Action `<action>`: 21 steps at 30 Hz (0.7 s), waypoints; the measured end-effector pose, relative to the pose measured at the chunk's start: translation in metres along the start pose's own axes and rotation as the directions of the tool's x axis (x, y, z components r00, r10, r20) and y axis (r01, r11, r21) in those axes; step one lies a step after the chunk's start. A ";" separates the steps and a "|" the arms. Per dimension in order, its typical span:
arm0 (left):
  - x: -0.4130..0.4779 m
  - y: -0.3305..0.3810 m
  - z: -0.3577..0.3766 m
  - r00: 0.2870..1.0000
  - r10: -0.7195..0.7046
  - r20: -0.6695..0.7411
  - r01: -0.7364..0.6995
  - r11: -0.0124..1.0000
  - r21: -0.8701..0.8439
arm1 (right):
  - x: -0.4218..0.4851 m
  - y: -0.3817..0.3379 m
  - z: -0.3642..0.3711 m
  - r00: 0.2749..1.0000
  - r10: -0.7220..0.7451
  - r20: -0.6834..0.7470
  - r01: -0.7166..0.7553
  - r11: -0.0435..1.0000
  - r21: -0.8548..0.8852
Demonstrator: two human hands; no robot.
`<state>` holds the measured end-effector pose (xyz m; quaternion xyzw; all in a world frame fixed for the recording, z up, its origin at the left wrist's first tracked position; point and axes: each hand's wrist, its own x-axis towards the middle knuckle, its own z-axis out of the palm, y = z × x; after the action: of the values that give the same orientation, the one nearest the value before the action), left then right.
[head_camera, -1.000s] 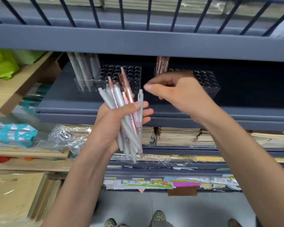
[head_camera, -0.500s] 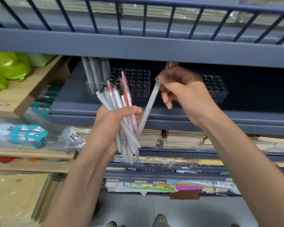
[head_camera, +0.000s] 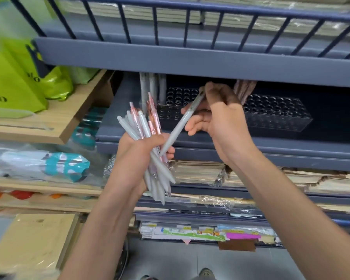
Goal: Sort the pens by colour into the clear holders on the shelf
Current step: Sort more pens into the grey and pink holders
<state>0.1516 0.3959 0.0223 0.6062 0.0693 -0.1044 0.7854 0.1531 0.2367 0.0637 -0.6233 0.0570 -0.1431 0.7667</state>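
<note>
At far left, lime-green glossy bags [head_camera: 18,81] sat on a pale wooden shelf [head_camera: 55,126]. The left hand [head_camera: 137,156] was clenched around a fanned bunch of pale grey and pink plastic pens [head_camera: 141,126]. Behind it, the left clear perforated holder [head_camera: 174,106] on the grey metal shelf [head_camera: 251,146] held grey pens upright. The right hand [head_camera: 222,122] pinched a single pale grey pen [head_camera: 180,126], tilted, its lower tip against the bunch. The right clear holder [head_camera: 279,116] carried pink pens.
</note>
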 end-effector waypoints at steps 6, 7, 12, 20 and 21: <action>0.005 0.009 -0.018 0.999 0.001 -0.047 -0.003 1.000 -0.029 | -0.005 0.006 0.017 0.991 0.043 0.130 -0.029 0.994 -0.109; 0.006 0.009 -0.021 0.999 -0.006 -0.042 0.004 0.999 -0.041 | -0.004 0.006 0.018 0.994 0.023 0.109 -0.010 0.993 -0.120; 0.011 0.010 -0.044 1.000 -0.016 -0.002 0.015 0.998 -0.059 | 0.014 -0.001 0.013 0.971 -0.200 -0.134 0.178 0.971 -0.161; 0.012 0.013 -0.061 0.997 -0.069 0.034 0.072 0.993 -0.099 | 0.031 0.015 0.040 0.923 -0.360 -0.137 0.236 0.810 -0.536; 0.011 0.014 -0.063 0.997 -0.067 0.033 0.070 0.992 -0.101 | 0.034 0.016 0.043 0.924 -0.367 -0.110 0.231 0.763 -0.604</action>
<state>0.1672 0.4593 0.0166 0.5608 0.0838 -0.1367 0.8123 0.1989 0.2704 0.0602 -0.8079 0.0823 -0.3086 0.4952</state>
